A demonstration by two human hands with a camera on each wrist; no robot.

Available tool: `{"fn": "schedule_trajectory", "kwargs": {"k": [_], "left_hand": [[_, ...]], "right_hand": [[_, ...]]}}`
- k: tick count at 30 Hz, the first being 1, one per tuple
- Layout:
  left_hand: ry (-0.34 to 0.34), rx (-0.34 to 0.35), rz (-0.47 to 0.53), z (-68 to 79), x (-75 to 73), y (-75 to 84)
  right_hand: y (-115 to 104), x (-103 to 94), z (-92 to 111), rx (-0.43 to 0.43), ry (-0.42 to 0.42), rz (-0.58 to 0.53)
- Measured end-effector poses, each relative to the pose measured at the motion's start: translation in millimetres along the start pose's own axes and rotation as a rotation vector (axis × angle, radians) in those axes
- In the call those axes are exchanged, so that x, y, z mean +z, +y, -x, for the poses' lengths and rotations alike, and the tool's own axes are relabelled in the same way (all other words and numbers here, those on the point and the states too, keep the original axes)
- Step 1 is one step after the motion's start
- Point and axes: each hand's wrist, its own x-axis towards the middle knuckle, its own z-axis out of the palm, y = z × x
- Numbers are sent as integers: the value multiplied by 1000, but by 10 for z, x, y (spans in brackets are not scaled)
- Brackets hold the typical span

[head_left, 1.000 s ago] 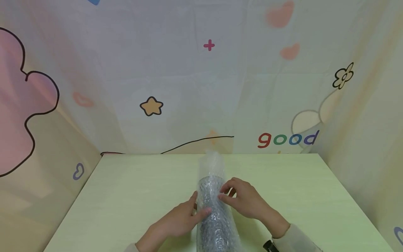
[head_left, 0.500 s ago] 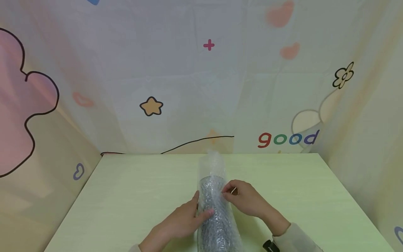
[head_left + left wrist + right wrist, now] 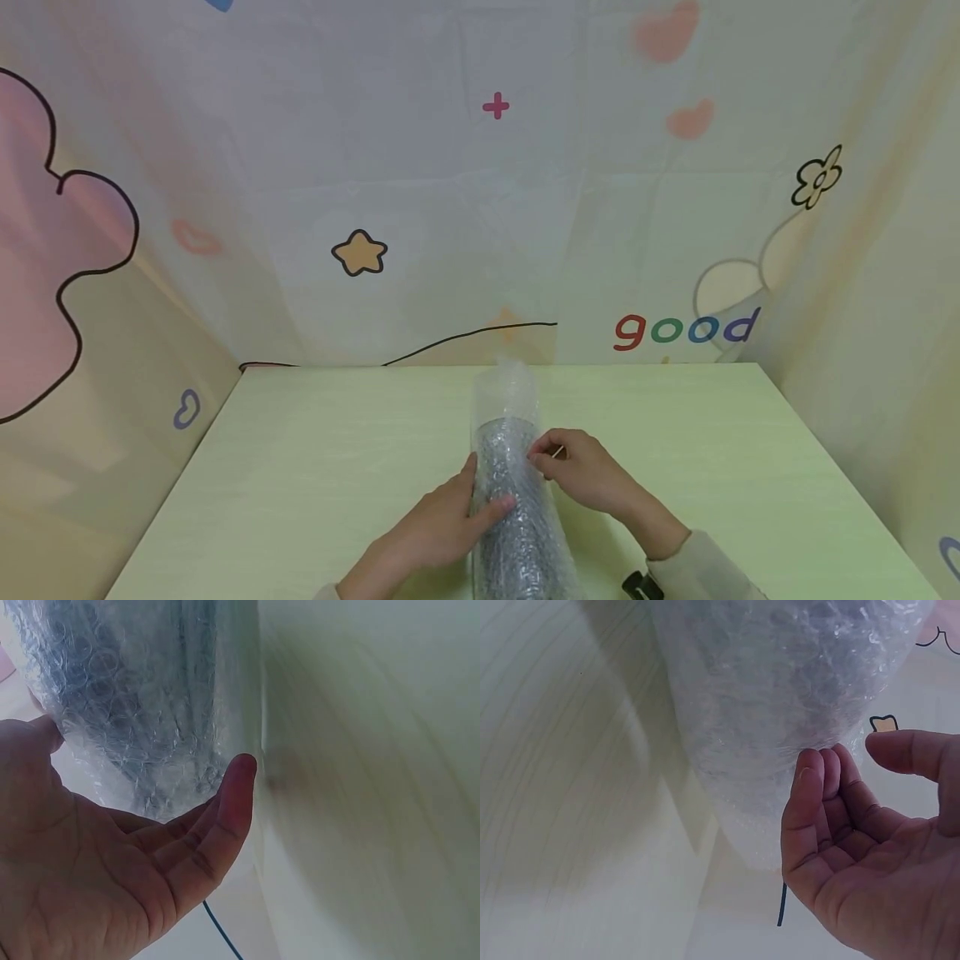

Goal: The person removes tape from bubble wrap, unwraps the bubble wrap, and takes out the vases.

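Note:
A dark, roughly cylindrical thing wrapped in bubble wrap lies lengthwise on the table, pointing away from me. Loose clear wrap extends past its far end. My left hand holds it from the left, thumb across the top and fingers along the side by the tabletop. In the left wrist view those fingers curve up beside the bubbled surface. My right hand pinches the wrap's upper right side between thumb and fingers. The right wrist view has its bent fingertips right at the plastic. What is inside stays hidden under the layers.
The pale green table reaches back to a printed cloth backdrop with a star, hearts and the word "good". Cloth also hangs along both sides. A small black object shows beside the right sleeve.
My right thumb and fingers have come together on the wrap and shifted slightly right. The left thumb has slid a little right over the roll. The wrapped thing has barely moved.

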Motion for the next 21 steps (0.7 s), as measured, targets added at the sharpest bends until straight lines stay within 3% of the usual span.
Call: {"fn": "schedule_trajectory", "kwargs": {"k": [8,21], "left_hand": [[22,-53,33,-17,45,43],[6,-114,33,-29,73,58]], "right_hand": [[32,8,-26,-24,5,-34],[66,-12,-19,-160,52,83]]}}
